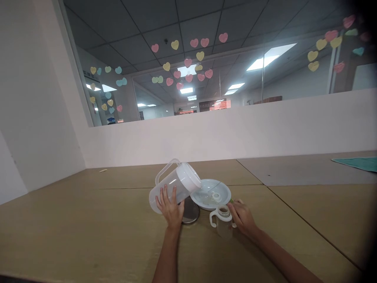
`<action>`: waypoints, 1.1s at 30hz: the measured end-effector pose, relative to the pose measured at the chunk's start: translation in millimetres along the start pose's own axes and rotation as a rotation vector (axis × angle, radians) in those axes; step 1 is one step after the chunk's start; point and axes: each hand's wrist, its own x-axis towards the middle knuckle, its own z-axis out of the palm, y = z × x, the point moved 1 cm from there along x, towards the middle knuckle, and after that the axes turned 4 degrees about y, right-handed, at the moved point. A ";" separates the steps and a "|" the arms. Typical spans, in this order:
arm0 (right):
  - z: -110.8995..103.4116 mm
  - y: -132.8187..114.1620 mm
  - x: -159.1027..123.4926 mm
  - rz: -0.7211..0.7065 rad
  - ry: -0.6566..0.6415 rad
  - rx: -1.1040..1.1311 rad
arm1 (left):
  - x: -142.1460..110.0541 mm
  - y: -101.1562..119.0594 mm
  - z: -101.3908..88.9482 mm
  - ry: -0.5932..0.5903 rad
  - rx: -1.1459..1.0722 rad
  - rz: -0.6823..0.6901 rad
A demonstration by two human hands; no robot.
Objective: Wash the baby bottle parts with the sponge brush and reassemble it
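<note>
My left hand [171, 206] is wrapped around the side of a clear plastic pitcher [167, 192] with a white lid and a looped handle. The pitcher is tilted to the right, its lid over the edge of a white bowl [226, 192]. Inside the bowl lie clear liquid and a small white ring-shaped piece [216, 196]. Close to the bowl's right rim, my right hand [243, 216] is closed, with a bit of something thin and green [231, 201] showing at its fingertips. Just left of that hand is an uncapped clear baby bottle [224, 228] with white side handles.
A round dark metal plate or lid [191, 212] lies partly under the pitcher, beside the bowl. On the far right of the wooden table [88, 228] is a green cloth [359, 163]. A wall [206, 137] with a window above it borders the table's back.
</note>
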 end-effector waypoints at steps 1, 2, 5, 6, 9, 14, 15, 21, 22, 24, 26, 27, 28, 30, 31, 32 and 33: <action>0.3 -0.3 0.1 -0.004 0.008 -0.007 | 0.4 0.1 -0.3 0.004 -0.001 -0.006; 0.6 -0.4 0.2 -0.008 0.016 -0.014 | 0.7 0.2 -0.5 0.008 -0.005 -0.014; 1.5 -0.3 0.3 -0.018 0.028 -0.023 | 1.6 -0.1 0.2 0.020 -0.034 -0.040; 1.7 -0.1 0.2 -0.018 0.029 -0.025 | 2.0 -0.1 0.5 0.029 -0.049 -0.046; 1.7 0.3 0.1 -0.015 0.028 -0.033 | 3.7 1.8 -0.2 0.063 -0.128 -0.052; 0.5 -0.5 0.8 -0.014 0.029 -0.035 | 5.2 9.9 -5.3 0.096 -0.300 0.022; 0.2 -1.1 1.2 -0.011 0.024 -0.032 | 4.6 11.5 -5.8 0.098 -0.315 0.062; -1.0 -3.1 2.8 -0.006 0.027 -0.038 | -2.2 16.8 -2.5 0.016 -0.361 0.303; -0.8 -2.8 2.7 -0.005 0.031 -0.040 | -3.1 17.2 -2.0 0.001 -0.365 0.321; -0.1 -1.6 2.3 -0.009 0.035 -0.040 | -4.2 17.7 -1.5 -0.016 -0.367 0.340; 0.4 -0.4 1.7 -0.015 0.033 -0.040 | -4.7 17.4 -1.5 -0.020 -0.363 0.339; 0.5 0.0 1.5 -0.016 0.033 -0.041 | -4.7 17.1 -1.6 -0.019 -0.360 0.332; 0.5 0.3 1.4 -0.017 0.030 -0.041 | -4.7 16.8 -1.5 -0.016 -0.358 0.321; 0.2 -0.1 1.3 -0.020 0.021 -0.042 | -4.5 16.2 -1.3 -0.002 -0.353 0.283; 0.0 -0.7 1.4 -0.021 0.016 -0.043 | -4.3 15.9 -1.1 0.007 -0.345 0.251; -0.3 -1.4 1.6 -0.022 0.013 -0.044 | -4.0 15.7 -0.8 0.015 -0.335 0.206; -0.7 -2.2 1.9 -0.024 0.013 -0.046 | -3.6 15.4 -0.4 0.022 -0.321 0.149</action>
